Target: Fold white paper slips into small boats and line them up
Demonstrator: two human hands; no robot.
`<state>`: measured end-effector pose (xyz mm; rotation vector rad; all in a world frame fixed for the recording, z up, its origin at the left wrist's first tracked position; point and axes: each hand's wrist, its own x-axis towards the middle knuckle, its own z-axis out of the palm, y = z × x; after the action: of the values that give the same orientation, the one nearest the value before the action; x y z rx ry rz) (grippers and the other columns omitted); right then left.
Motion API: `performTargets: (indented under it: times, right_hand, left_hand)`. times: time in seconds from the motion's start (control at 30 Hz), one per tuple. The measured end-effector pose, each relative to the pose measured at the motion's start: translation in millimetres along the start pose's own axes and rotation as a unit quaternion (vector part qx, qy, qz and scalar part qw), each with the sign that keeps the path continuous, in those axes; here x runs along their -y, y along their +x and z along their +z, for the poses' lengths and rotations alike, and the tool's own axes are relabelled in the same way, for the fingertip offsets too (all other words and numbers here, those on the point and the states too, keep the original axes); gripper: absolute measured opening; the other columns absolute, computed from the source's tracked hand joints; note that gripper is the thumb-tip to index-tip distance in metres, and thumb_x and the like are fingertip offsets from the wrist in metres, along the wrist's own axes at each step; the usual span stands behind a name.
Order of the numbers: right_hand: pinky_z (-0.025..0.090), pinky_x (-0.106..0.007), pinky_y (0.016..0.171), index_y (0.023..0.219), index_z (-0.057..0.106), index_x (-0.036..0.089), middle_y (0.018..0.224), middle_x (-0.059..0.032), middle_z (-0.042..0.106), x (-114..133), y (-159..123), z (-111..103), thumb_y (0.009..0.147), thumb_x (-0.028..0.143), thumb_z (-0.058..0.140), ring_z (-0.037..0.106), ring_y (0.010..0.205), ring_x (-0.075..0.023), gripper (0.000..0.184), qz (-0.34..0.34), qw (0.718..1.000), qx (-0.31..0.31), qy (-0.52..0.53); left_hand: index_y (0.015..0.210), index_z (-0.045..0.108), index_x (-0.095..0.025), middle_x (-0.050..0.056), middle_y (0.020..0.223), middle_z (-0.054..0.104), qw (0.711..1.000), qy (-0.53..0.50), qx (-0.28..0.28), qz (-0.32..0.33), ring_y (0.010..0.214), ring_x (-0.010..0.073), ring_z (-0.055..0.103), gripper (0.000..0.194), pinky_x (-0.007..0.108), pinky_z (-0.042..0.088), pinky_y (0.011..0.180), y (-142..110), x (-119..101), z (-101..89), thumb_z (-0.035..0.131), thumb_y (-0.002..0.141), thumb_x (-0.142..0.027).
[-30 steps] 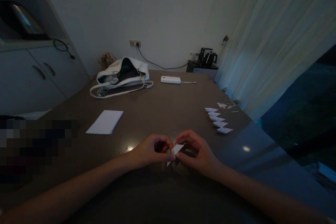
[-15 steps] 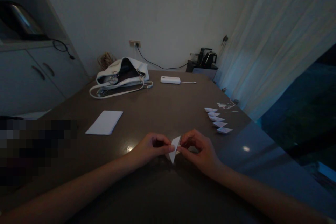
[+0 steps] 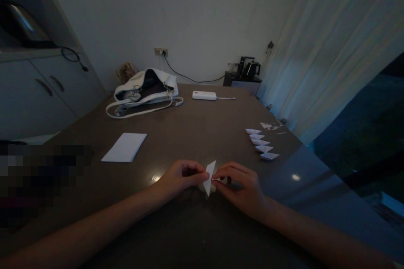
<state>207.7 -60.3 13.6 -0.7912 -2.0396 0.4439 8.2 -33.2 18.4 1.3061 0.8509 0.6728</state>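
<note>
My left grip (image 3: 180, 178) pinches a white folded paper (image 3: 208, 183), slim, pointed at both ends; whether my right grip (image 3: 243, 181) pinches, I can't tell.

Forearms (image 3: 126, 209) angle inward, left fingers (image 3: 196, 179) and right fingers (image 3: 233, 172) pinched.

We are looking across a glossy brown table (image 3: 195, 130) in a dimly lit room. Beyond the table's far end, a plain pale wall (image 3: 202, 21) is rising, bearing a socket (image 3: 160, 51). Left of the table, a pale cabinet (image 3: 22, 101) with dark handles (image 3: 43, 87) is standing beneath an open shelf (image 3: 19, 54). Behind the table's far right corner, we are seeing a low stand (image 3: 246, 87). Along the table's right side, a sheer curtain (image 3: 315, 42) is hanging beside a dark window (image 3: 356, 130), and bluish light is tinting that edge of the table.
</note>
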Motion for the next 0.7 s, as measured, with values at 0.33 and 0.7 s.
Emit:
performTargets:
  times: [0.33, 0.7]
  right_hand:
    - [0.049, -0.026, 0.058, 0.096, 0.064, 0.021, 0.085, -0.0046, 0.064, -5.1, -1.2, 0.3, 0.082, 0.020, 0.063, 0.059, 0.070, -0.0143, 0.015, 0.042, 0.998, -0.006, -0.040]
    - [0.043, -0.022, 0.051, 0.093, 0.064, 0.020, 0.075, -0.0014, 0.057, -6.1, -0.3, -0.5, 0.081, 0.017, 0.060, 0.054, 0.061, -0.0114, 0.013, 0.086, 0.996, 0.007, -0.030]
  left_hand:
    - [0.076, 0.065, -0.014, -0.001, 0.066, 0.059, 0.998, 0.043, -0.006, 0.037, 0.062, 0.0112, 0.051, 0.026, 0.022, 0.038, 0.059, -0.1, 2.0, -1.3, 0.067, 0.076, -0.040]
    - [0.076, 0.064, -0.015, -0.003, 0.061, 0.051, 0.998, 0.052, -0.004, 0.036, 0.061, 0.0109, 0.046, 0.022, 0.022, 0.036, 0.060, -0.9, -0.5, 0.6, 0.062, 0.078, -0.037]
